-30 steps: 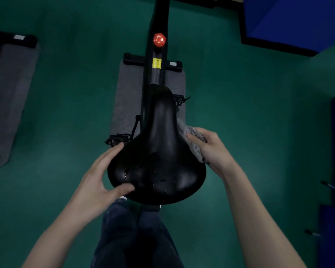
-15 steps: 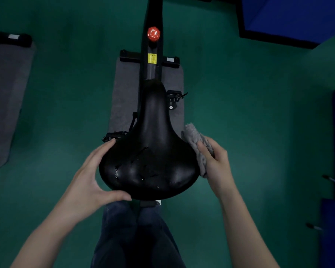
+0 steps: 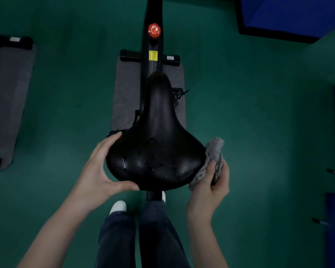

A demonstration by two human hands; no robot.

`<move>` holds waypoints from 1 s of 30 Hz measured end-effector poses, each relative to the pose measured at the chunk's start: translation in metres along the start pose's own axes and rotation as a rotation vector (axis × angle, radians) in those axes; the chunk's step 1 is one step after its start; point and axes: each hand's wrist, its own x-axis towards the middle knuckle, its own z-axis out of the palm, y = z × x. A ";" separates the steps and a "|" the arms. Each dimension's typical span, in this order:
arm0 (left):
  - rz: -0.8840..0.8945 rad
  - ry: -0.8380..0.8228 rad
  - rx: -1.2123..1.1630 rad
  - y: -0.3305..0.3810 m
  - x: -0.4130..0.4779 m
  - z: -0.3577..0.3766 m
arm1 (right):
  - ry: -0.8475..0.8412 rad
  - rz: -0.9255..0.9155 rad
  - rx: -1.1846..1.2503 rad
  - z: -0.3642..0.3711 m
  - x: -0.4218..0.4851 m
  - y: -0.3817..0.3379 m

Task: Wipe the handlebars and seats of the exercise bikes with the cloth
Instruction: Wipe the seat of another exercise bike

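A black bike seat (image 3: 157, 144) fills the middle of the head view, its narrow nose pointing away from me, with wet spots on its wide rear. My left hand (image 3: 102, 169) grips the seat's rear left edge, fingers along the side and thumb under the back. My right hand (image 3: 214, 182) holds a crumpled grey cloth (image 3: 211, 161) against the seat's rear right edge. The black bike frame (image 3: 153, 45) with a red knob (image 3: 154, 30) runs forward from the seat. The handlebars are out of view.
The bike stands on a grey mat (image 3: 124, 97) on green floor. Another grey mat (image 3: 7, 105) with a black bike foot lies at the left. Blue padded blocks (image 3: 294, 12) sit at the top right and right edge. My legs and a white shoe (image 3: 118, 206) are below the seat.
My right hand has slid the cloth back along the seat's right side, from mid-length to the rear right corner. My left hand keeps its hold on the rear left edge.
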 end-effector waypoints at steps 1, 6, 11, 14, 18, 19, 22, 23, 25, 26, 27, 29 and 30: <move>0.001 -0.003 0.009 -0.001 0.000 0.000 | 0.034 -0.058 -0.028 0.002 -0.006 0.000; 0.049 -0.081 0.055 -0.007 0.003 -0.009 | 0.169 -0.344 -0.081 0.016 -0.041 0.005; 0.103 -0.131 0.082 -0.012 0.005 -0.017 | 0.230 -0.527 -0.175 0.036 -0.080 0.011; 0.110 -0.108 0.097 -0.012 0.006 -0.015 | 0.206 -0.533 -0.214 0.036 -0.078 0.002; 0.112 -0.105 0.073 -0.009 0.004 -0.015 | 0.155 -0.451 -0.365 0.031 -0.044 -0.023; 0.100 -0.108 0.078 -0.009 0.004 -0.015 | 0.133 -0.437 -0.400 0.032 -0.039 -0.028; 0.085 -0.116 0.099 -0.008 0.004 -0.015 | 0.041 -0.514 -0.517 0.041 -0.048 -0.035; 0.088 -0.117 0.100 -0.008 0.004 -0.016 | -0.006 -0.571 -0.547 0.044 -0.057 -0.035; 0.077 -0.116 0.088 -0.006 0.004 -0.017 | -0.102 -0.679 -0.572 0.048 -0.075 -0.028; 0.071 -0.117 0.078 -0.005 0.004 -0.017 | -0.143 -0.711 -0.559 0.047 -0.082 -0.025; 0.069 -0.119 0.070 -0.004 0.004 -0.017 | -0.174 -0.727 -0.537 0.045 -0.087 -0.023; 0.067 -0.122 0.064 -0.004 0.004 -0.016 | -0.199 -0.722 -0.516 0.042 -0.084 -0.025; 0.065 -0.125 0.061 -0.004 0.004 -0.016 | -0.188 -0.708 -0.534 0.043 -0.078 -0.029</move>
